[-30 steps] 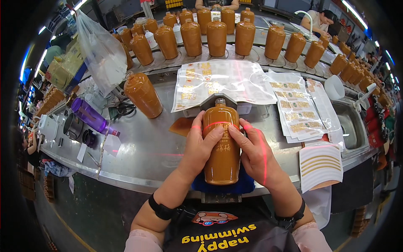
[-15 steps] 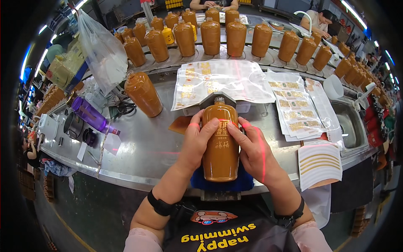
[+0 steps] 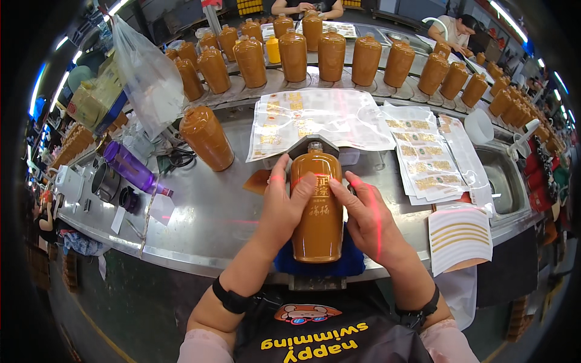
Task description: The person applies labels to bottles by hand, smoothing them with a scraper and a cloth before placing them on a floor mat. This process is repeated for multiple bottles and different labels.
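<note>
A glossy brown bottle [image 3: 318,239] with gold characters on its front lies in a dark angled holder [image 3: 301,145], its neck pointing away from me. Blue cloth [image 3: 284,261] shows under its lower end. My left hand [image 3: 281,202] is on the bottle's left side, thumb pressed onto the gold lettering and fingers reaching up toward the shoulder. From the other side my right hand [image 3: 366,212] grips it, thumb on the label's right edge. The undersides of both hands' fingers are partly hidden. A red light line crosses both hands and the bottle.
Gold decal sheets [image 3: 315,112] lie beyond the holder, with more decal strips [image 3: 423,151] and curved gold bands [image 3: 460,236] at right, near a sink [image 3: 505,181]. One brown bottle [image 3: 207,139] stands left, near a purple flask [image 3: 130,166]. Bottles line a conveyor [image 3: 278,85]; co-workers sit beyond.
My left hand's fingers have straightened and slid up beside the bottle's shoulder, its thumb still on the label. My right hand is nearly unmoved. The bottles on the conveyor have shifted along it.
</note>
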A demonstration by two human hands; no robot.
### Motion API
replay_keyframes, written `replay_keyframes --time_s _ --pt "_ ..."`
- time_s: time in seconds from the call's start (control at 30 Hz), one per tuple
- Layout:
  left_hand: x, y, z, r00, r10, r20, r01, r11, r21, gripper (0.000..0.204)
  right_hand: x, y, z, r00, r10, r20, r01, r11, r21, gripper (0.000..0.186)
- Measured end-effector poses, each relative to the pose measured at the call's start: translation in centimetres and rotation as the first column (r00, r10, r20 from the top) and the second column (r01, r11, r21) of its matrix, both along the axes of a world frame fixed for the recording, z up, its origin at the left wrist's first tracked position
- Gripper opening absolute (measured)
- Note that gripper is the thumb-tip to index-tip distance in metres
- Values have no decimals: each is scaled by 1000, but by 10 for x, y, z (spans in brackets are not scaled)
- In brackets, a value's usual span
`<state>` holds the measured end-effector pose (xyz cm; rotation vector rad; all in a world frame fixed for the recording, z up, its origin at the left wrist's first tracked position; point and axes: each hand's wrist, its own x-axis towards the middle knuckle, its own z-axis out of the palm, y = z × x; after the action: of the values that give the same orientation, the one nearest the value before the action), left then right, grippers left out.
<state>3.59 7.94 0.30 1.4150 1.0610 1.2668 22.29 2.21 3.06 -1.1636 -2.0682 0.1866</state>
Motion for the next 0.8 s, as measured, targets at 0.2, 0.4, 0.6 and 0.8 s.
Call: replay_keyframes --time_s 0.2,0.4,0.6,0.8 --pt "1 -2 10 994 -28 -109 30 999 15 87 14 -1 5 993 -49 -110 54 998 40 59" --pt "-2 -1 7 983 -66 -172 72 997 24 83 23 13 50 977 -158 -144 117 958 -261 33" --pt "-3 -13 23 994 33 -107 4 944 329 79 24 50 63 982 110 -155 -136 976 -170 27" --pt "-21 -23 40 686 181 -705 437 672 598 57 18 49 55 967 -87 -238 37 978 -205 18"
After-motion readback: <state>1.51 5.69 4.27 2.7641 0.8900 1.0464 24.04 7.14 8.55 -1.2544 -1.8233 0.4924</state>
